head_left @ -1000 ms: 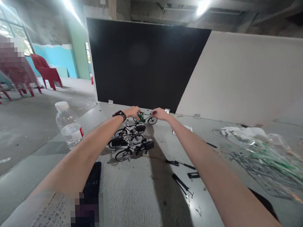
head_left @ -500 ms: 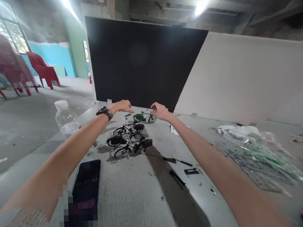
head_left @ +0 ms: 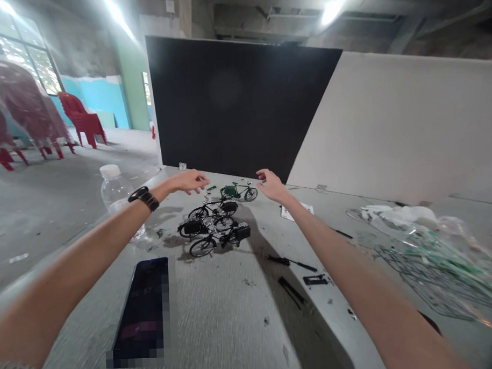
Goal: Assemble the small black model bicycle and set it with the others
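Observation:
A small green model bicycle (head_left: 236, 192) stands upright near the far edge of the table. My left hand (head_left: 187, 181), open with a black watch (head_left: 143, 198) on its wrist, hovers left of it and touches nothing. My right hand (head_left: 272, 186) is open too, to the right of the green bicycle and apart from it. Below the green model, a close cluster of black model bicycles (head_left: 214, 227) stands nearest my left hand. I cannot tell how many there are, as they overlap.
A phone (head_left: 142, 312) lies on the grey table (head_left: 234, 319) under my left forearm, beside a water bottle (head_left: 116, 193). Small black tools (head_left: 291, 263) lie right of centre, and a plastic bag (head_left: 396, 217) with metal parts sheets (head_left: 427, 278) is at right. A black board (head_left: 243, 98) stands behind.
My hands were on the green bicycle and have let it go. They have moved apart, left hand leftward and right hand rightward. The green bicycle stays standing.

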A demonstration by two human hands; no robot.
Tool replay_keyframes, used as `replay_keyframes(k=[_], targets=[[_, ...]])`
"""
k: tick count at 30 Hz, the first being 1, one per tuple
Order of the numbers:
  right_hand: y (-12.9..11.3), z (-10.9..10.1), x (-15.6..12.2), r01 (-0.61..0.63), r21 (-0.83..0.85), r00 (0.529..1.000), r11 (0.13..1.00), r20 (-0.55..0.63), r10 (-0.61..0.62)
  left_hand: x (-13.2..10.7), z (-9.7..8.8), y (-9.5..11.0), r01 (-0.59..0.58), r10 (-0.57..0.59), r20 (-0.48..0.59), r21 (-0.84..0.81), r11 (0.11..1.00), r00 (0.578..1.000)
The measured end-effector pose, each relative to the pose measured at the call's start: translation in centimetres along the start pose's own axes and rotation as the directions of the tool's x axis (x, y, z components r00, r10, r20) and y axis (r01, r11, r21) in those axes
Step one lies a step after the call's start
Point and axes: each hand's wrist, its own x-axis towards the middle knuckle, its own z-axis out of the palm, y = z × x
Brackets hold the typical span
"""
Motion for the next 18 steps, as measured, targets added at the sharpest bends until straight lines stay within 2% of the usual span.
replay_keyframes(k=[1, 2, 4, 6, 10, 14, 18], targets=[[0.0, 0.2, 0.2, -0.04, -0.029, 0.999, 0.999, 0.034, 0.041, 1.0, 0.4, -0.5, -0.01, 0.009, -0.067, -0.008, 1.0, 0.998], [-0.1, 0.5, 0.4, -0.073, -0.064, 0.994, 0.995, 0.074, 0.078, 2.2, 0.9, -0.9, 0.0, -0.001, -0.088, -0.012, 1.0, 0.996], [-0.1, 1.3, 0.9, -0.1, -0.129, 0.981, 0.987, 0.153, 0.119, 4.9, 2.0, -1.5, 0.045, -0.047, -0.041, -0.064, 0.997, 0.998], [-0.1, 2.4, 1.4, -0.096, -0.153, 0.974, 0.984, 0.189, 0.124, 7.6, 3.2, -1.7, 0.031, -0.027, 0.032, -0.103, 0.994, 0.999], [0.3, 4.3, 2.0, -0.098, -0.159, 0.97, 0.982, 0.205, 0.13, 11.6, 5.6, -1.5, 0.035, -0.024, 0.055, -0.215, 0.976, 0.998], [0.7, 5.0, 2.3, -0.104, -0.16, 0.97, 0.982, 0.2, 0.135, 14.0, 7.0, -1.9, -0.005, 0.012, 0.022, -0.282, 0.959, 1.0], [0.8, 4.8, 2.4, -0.104, -0.145, 0.973, 0.984, 0.191, 0.132, 15.0, 7.4, -3.0, -0.1, 0.109, -0.005, -0.431, 0.897, 0.994]])
